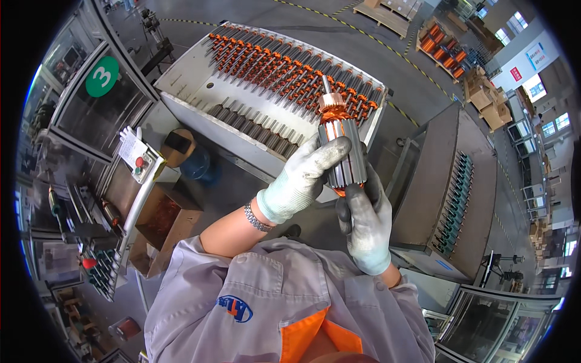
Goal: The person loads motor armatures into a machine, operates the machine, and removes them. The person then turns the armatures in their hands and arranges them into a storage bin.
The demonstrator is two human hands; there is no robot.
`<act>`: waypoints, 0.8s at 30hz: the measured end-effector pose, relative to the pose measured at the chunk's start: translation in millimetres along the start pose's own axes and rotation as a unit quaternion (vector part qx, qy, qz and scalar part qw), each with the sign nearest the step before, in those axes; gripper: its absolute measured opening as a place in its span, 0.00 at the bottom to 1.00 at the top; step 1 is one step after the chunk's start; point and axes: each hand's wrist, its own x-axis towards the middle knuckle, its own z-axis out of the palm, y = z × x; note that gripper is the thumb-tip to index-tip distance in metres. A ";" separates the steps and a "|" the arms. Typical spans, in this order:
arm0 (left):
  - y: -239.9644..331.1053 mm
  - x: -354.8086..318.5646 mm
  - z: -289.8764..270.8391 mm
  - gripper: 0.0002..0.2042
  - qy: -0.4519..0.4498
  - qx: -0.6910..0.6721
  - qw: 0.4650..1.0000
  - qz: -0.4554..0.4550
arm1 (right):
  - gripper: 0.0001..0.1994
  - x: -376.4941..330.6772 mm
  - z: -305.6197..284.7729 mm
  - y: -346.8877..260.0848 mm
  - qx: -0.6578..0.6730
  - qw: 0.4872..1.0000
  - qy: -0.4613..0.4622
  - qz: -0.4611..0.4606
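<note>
Both my hands, in white gloves with dark, soiled fingertips, hold a motor armature (342, 148) upright in front of my chest. It has a grey slotted core, orange copper windings, a copper commutator (331, 103) and a thin steel shaft pointing away from me. My left hand (305, 178) is closed round the core's left side, thumb across its front. My right hand (368, 221) grips its lower end from the right, fingers on the core and the near windings. The shaft's near end is hidden by my right hand.
Ahead stands a white tray cart (181, 75) with rows of wound armatures (266, 66) and a row of bare cores (260, 127). To the right, a grey metal bin (417, 199) holds green-ended parts (455, 202). At left are a machine bench (130, 199) and a cardboard box (160, 227).
</note>
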 end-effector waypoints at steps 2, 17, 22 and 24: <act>4.3 12.1 -4.2 0.24 -0.003 0.007 1.000 -0.004 | 0.30 12.8 1.4 -2.6 0.014 1.000 0.015 0.012; 57.7 46.3 -59.9 0.28 -0.098 -0.016 0.994 -0.055 | 0.24 45.1 62.6 2.4 0.256 0.961 -0.030 0.104; 78.4 48.4 -85.4 0.30 -0.148 -0.080 0.984 -0.051 | 0.24 55.9 88.2 6.4 0.432 0.880 -0.127 0.154; 89.9 48.9 -95.0 0.31 -0.171 -0.090 0.980 -0.054 | 0.25 59.4 96.2 5.7 0.481 0.847 -0.137 0.180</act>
